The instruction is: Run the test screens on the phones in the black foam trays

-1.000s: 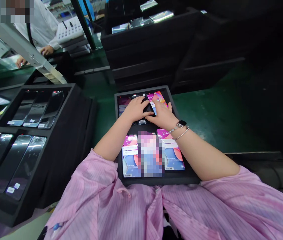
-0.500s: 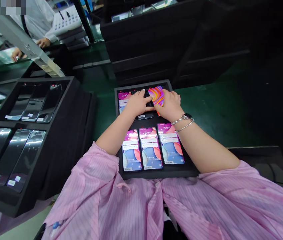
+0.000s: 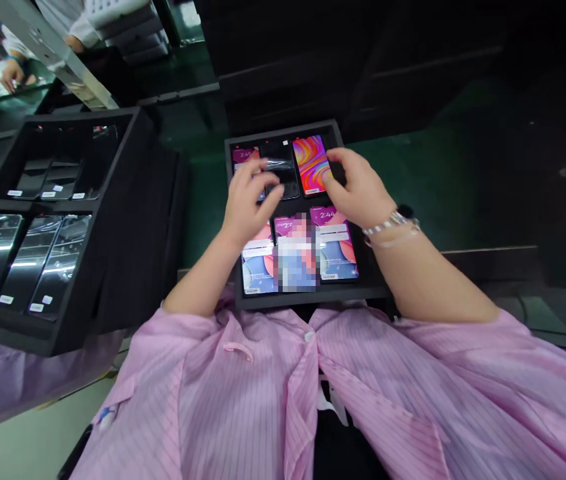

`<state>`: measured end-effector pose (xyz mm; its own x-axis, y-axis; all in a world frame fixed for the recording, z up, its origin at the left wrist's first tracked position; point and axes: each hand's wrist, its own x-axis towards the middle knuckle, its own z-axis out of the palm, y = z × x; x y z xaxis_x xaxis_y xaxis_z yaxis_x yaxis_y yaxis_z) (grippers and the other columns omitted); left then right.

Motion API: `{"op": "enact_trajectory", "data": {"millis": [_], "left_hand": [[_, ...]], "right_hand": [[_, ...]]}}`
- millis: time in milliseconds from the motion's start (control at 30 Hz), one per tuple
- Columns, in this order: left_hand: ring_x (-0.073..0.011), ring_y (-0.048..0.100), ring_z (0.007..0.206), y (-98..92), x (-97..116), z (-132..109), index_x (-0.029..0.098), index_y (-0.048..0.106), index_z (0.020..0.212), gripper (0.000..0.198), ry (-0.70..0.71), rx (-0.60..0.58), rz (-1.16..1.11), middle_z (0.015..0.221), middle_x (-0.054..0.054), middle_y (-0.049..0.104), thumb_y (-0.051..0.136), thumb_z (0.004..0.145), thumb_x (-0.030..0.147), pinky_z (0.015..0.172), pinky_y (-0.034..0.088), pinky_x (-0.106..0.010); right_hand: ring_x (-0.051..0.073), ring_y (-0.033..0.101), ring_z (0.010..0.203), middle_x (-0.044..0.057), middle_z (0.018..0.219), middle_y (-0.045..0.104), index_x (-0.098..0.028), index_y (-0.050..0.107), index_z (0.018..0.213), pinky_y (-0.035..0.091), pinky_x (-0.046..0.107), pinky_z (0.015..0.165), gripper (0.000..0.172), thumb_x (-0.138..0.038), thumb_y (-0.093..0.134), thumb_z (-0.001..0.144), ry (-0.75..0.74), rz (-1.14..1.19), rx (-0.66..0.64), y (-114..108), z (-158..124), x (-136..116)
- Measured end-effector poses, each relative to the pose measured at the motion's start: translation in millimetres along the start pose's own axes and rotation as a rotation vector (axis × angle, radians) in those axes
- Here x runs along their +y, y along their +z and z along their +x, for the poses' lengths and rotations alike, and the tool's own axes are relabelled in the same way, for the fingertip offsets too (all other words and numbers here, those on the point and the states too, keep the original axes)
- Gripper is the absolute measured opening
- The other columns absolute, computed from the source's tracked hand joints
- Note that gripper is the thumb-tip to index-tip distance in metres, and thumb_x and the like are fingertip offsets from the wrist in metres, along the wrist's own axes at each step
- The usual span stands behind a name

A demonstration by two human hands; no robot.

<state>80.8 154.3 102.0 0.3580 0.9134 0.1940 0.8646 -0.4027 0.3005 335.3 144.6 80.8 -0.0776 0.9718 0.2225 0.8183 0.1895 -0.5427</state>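
Two bare hands work over a black foam tray (image 3: 363, 291) of six phones, directly in front of the person.

The left hand (image 3: 247, 200) covers part of the near-left phone (image 3: 257, 270) and the lower edge of the dark-screened phone (image 3: 281, 175) in the far row; its fingers are curled loosely toward that glossy black slab, but whether they grip it I cannot tell. The right hand (image 3: 360, 190) has its fingers spread and bent, fingertips touching the right edge of the swirl-patterned phone (image 3: 311, 164), nothing clasped. The middle near phone's screen is blurred out. A second, larger black tray (image 3: 127, 220) of dark glass panels sits to the left; another person's hands show at the top left, cut off by a slanted metal bar (image 3: 53, 57).
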Motion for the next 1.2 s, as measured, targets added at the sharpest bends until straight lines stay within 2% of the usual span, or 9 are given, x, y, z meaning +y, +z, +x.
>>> {"op": "enact_trajectory", "data": {"millis": [167,300,400,567,733,867,967,1133,1200], "left_hand": [[-0.0301,0.033,0.165,-21.1,-8,-139,0.04,0.076,0.131,0.039,0.028,-0.27,0.063,0.164,-0.001,0.056,0.068,0.096,0.056,0.141,0.022,-0.052],[-0.0404,0.035,0.163,-23.1,-18,-172,0.038,0.075,0.137,0.055,-0.05,-0.357,0.096,0.169,-0.007,0.051,0.078,0.088,0.062,0.139,0.024,-0.061],[-0.0435,0.027,0.167,-20.0,-20,-149,0.037,0.071,0.145,0.064,-0.09,-0.348,0.129,0.175,-0.007,0.042,0.078,0.088,0.065,0.139,0.018,-0.066],[-0.0413,0.017,0.171,-9.3,-24,-67,0.026,0.051,0.163,0.08,-0.157,-0.208,0.134,0.18,-0.012,0.032,0.063,0.097,0.07,0.139,0.017,-0.063],[-0.0449,0.02,0.169,7.1,-44,6,0.022,0.068,0.145,0.07,-0.222,-0.109,0.15,0.177,-0.014,0.039,0.053,0.1,0.074,0.137,0.017,-0.066],[-0.0485,0.021,0.168,17.3,-62,33,0.02,0.066,0.148,0.077,-0.23,-0.094,0.126,0.175,-0.018,0.04,0.053,0.098,0.078,0.135,0.016,-0.072],[-0.0498,0.019,0.168,19.9,-65,41,0.021,0.058,0.157,0.085,-0.216,-0.037,0.085,0.175,-0.019,0.039,0.06,0.094,0.079,0.134,0.015,-0.074],[-0.0423,0.024,0.168,28.3,-55,57,0.032,0.08,0.126,0.058,0.22,-0.163,0.016,0.173,-0.006,0.047,0.064,0.093,0.077,0.139,0.011,-0.066],[-0.0441,0.024,0.168,35.5,-54,68,0.031,0.082,0.123,0.061,0.186,-0.162,0.003,0.171,-0.008,0.048,0.061,0.093,0.08,0.138,0.007,-0.069]], "right_hand": [[0.036,0.06,0.136,0.017,0.137,0.069,-0.028,0.075,0.126,0.028,0.065,0.132,0.047,-0.054,0.045,0.102,-0.234,-0.023,-0.276,-29,-125,-22],[0.043,0.054,0.14,0.02,0.144,0.064,-0.033,0.078,0.13,0.026,0.075,0.128,0.052,-0.067,0.057,0.097,-0.227,-0.101,-0.366,-16,-173,-27],[0.046,0.05,0.142,0.021,0.149,0.06,-0.032,0.076,0.133,0.024,0.079,0.126,0.054,-0.068,0.064,0.095,-0.223,-0.179,-0.369,-2,-155,-23],[0.043,0.039,0.155,0.02,0.16,0.052,-0.02,0.059,0.153,0.018,0.075,0.131,0.063,-0.057,0.056,0.102,-0.194,-0.16,-0.227,18,-53,-8],[0.04,0.052,0.147,0.022,0.146,0.064,-0.012,0.058,0.145,0.015,0.074,0.132,0.057,-0.048,0.051,0.102,-0.163,-0.097,-0.238,33,28,15],[0.043,0.059,0.138,0.02,0.136,0.069,-0.016,0.064,0.13,0.019,0.077,0.129,0.044,-0.044,0.054,0.098,-0.106,-0.112,-0.118,27,35,36],[0.041,0.061,0.135,0.02,0.137,0.068,-0.019,0.06,0.135,0.033,0.074,0.125,0.045,-0.041,0.056,0.097,-0.049,-0.071,0.052,22,27,38],[0.036,0.067,0.125,0.015,0.131,0.071,-0.022,0.061,0.129,0.052,0.061,0.114,0.035,-0.03,0.052,0.096,-0.087,0.085,0.185,28,21,27],[0.035,0.068,0.122,0.015,0.129,0.073,-0.023,0.062,0.125,0.056,0.058,0.108,0.032,-0.028,0.052,0.095,-0.055,0.124,0.189,31,23,28]]}}
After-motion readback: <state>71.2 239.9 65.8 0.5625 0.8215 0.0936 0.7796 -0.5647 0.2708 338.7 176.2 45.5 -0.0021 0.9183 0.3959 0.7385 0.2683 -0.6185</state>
